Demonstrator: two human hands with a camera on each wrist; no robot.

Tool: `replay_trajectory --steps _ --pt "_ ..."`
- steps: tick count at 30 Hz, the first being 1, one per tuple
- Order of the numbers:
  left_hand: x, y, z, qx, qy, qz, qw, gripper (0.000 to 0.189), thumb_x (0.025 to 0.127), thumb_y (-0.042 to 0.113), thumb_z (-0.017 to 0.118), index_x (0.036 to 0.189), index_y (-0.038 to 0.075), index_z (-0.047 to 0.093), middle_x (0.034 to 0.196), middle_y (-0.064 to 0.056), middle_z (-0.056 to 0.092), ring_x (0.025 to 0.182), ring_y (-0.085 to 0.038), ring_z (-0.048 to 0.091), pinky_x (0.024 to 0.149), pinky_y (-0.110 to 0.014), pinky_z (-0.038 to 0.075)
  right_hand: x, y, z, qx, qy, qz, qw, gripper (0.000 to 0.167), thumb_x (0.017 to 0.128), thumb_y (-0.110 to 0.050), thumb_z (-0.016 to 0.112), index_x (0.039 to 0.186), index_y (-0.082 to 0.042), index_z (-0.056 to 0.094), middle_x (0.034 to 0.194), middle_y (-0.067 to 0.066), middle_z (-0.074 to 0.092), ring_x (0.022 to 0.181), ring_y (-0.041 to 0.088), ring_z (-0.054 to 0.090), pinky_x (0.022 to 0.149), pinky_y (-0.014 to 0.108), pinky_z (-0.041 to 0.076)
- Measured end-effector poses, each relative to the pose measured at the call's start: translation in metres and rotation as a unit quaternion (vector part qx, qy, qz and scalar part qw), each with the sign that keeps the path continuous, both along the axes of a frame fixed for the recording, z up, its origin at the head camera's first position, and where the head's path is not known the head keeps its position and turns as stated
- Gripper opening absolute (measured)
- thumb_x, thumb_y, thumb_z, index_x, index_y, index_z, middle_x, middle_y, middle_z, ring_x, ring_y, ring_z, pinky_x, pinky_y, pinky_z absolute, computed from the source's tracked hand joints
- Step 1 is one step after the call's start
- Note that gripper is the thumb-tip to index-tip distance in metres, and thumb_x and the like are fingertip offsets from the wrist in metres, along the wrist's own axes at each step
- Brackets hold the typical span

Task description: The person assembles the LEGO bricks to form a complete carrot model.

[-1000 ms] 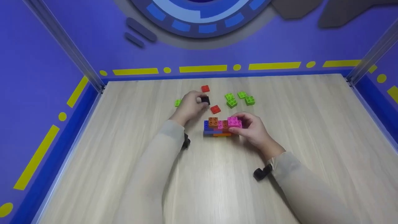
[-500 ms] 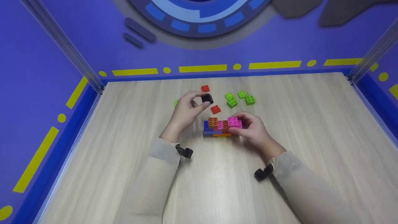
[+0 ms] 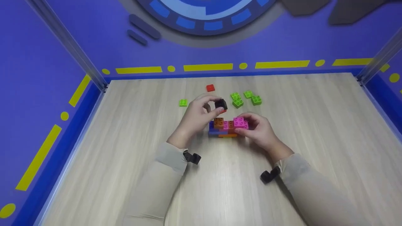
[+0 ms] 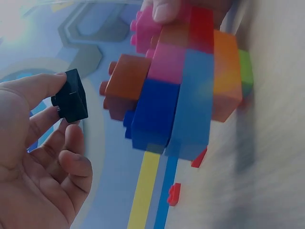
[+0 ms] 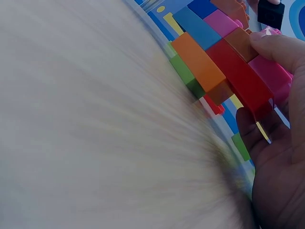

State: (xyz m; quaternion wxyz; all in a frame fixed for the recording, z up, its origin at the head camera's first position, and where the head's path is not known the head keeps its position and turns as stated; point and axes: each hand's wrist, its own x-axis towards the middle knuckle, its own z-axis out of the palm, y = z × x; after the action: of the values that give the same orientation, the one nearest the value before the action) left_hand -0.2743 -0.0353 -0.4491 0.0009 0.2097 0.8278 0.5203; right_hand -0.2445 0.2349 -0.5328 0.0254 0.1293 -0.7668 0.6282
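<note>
My left hand point(image 3: 198, 116) pinches a black toy brick point(image 3: 220, 104) between thumb and forefinger, held above the table just behind the brick structure. In the left wrist view the black brick point(image 4: 74, 98) shows its studs toward the palm side, apart from the structure. My right hand point(image 3: 261, 129) grips the right end of a multicoloured block structure point(image 3: 219, 132) of blue, brown, pink, red, orange and green bricks. Its thumb lies along the pink bricks point(image 3: 239, 122). The right wrist view shows a long red brick point(image 5: 240, 76) and an orange brick point(image 5: 200, 64) low in the stack.
A red brick point(image 3: 210, 88) lies at the back, and another is mostly hidden beneath the black one. Several lime green bricks point(image 3: 237, 102) sit behind the right hand; a lone green brick point(image 3: 183, 102) lies left of the left hand. Blue panels point(image 3: 201, 53) wall the table.
My left hand has lifted the black brick off the table and carried it right and toward the structure, uncovering the lone green brick. The right hand keeps its hold on the structure.
</note>
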Motion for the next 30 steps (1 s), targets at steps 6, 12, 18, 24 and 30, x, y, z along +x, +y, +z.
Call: replay_trajectory --steps 6,12,18,24,30 --pt "0.003 0.006 -0.005 -0.023 0.009 -0.018 0.9995 0.039 0.108 0.031 0.080 0.144 0.015 0.077 0.139 -0.002 0.074 0.109 -0.022 0.065 0.090 -0.032 0.053 -0.001 0.000 0.000 0.004 0.008 0.000 1.0000 0.046 0.089 0.002 0.092 0.131 0.003 0.075 0.124 0.012 0.079 0.111 0.013 0.074 0.100 0.021 0.059" --pt "0.005 0.008 -0.009 -0.036 0.006 -0.038 0.9986 0.038 0.107 0.031 0.081 0.143 0.017 0.077 0.142 -0.001 0.075 0.118 -0.026 0.065 0.100 -0.039 0.054 -0.001 0.000 0.000 0.008 0.010 -0.003 0.9999 0.045 0.088 0.002 0.093 0.129 0.002 0.076 0.123 0.012 0.079 0.109 0.013 0.073 0.099 0.021 0.059" --pt "0.006 0.011 -0.011 -0.037 0.004 -0.062 0.9974 0.038 0.107 0.031 0.082 0.142 0.016 0.078 0.140 -0.003 0.076 0.132 -0.032 0.065 0.108 -0.045 0.054 0.000 0.001 -0.001 0.000 0.022 0.007 0.9997 0.044 0.088 0.004 0.092 0.129 0.003 0.075 0.122 0.012 0.079 0.109 0.014 0.075 0.098 0.022 0.060" --pt "0.006 0.013 -0.014 -0.042 -0.007 -0.077 0.9961 0.038 0.105 0.028 0.084 0.140 0.015 0.079 0.142 -0.002 0.075 0.140 -0.033 0.062 0.111 -0.045 0.056 0.000 0.000 -0.001 0.000 0.021 0.006 0.9998 0.043 0.089 0.003 0.091 0.129 0.003 0.075 0.120 0.005 0.079 0.109 0.012 0.075 0.097 0.021 0.061" --pt "0.005 0.013 -0.017 -0.050 0.012 -0.098 0.9939 0.038 0.104 0.023 0.085 0.140 0.011 0.079 0.140 -0.007 0.076 0.139 -0.028 0.060 0.118 -0.053 0.056 0.000 -0.001 -0.001 0.006 0.017 0.006 0.9998 0.043 0.090 0.003 0.091 0.130 0.003 0.075 0.122 0.009 0.079 0.108 0.012 0.075 0.096 0.021 0.061"
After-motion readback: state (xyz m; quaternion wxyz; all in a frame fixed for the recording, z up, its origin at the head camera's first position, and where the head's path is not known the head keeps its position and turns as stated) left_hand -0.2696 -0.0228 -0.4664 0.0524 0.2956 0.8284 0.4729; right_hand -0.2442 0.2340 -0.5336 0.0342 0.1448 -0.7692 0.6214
